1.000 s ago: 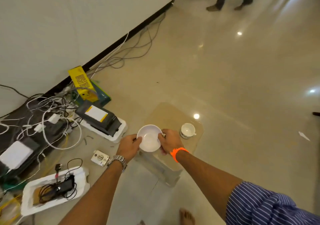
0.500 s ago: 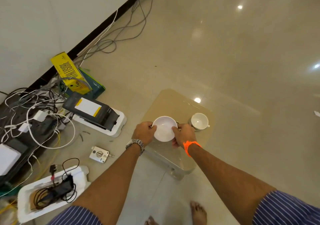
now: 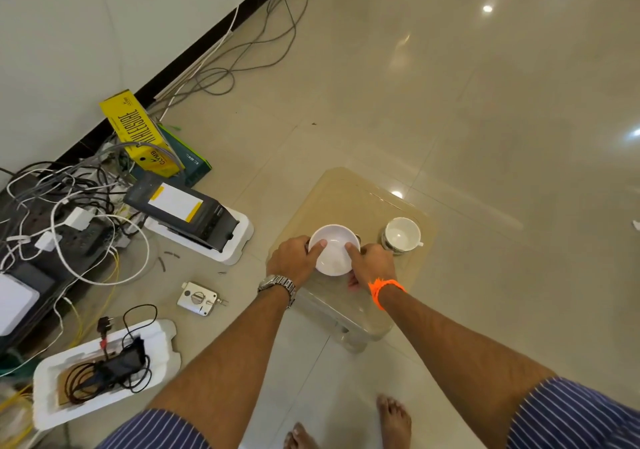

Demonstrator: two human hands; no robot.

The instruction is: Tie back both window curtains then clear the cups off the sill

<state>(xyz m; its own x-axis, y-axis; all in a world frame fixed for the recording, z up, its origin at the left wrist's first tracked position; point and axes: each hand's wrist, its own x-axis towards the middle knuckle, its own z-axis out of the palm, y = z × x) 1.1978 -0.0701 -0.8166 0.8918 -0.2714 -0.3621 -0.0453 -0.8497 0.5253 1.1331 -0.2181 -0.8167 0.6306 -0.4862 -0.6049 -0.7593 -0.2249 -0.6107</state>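
A white bowl (image 3: 333,255) sits low over a small clear plastic stool (image 3: 349,192) on the floor. My left hand (image 3: 294,261) grips its left rim with the thumb inside. My right hand (image 3: 372,266) grips the right rim the same way, an orange band on that wrist. A white cup (image 3: 401,234) with a patterned side stands on the stool just right of the bowl. Whether the bowl touches the stool top is hidden by my hands. No curtain or sill is in view.
Left of the stool lie a black device on white foam (image 3: 194,218), a metal door lock (image 3: 198,299), a foam tray with a black adapter (image 3: 104,369), a yellow box (image 3: 138,137) and tangled cables (image 3: 59,213) along the wall. My bare feet (image 3: 393,417) stand below.
The view has tilted further down and closer. Both hands have carried the bowl lower over the stool, beside the cup. The grip on the bowl is unchanged.
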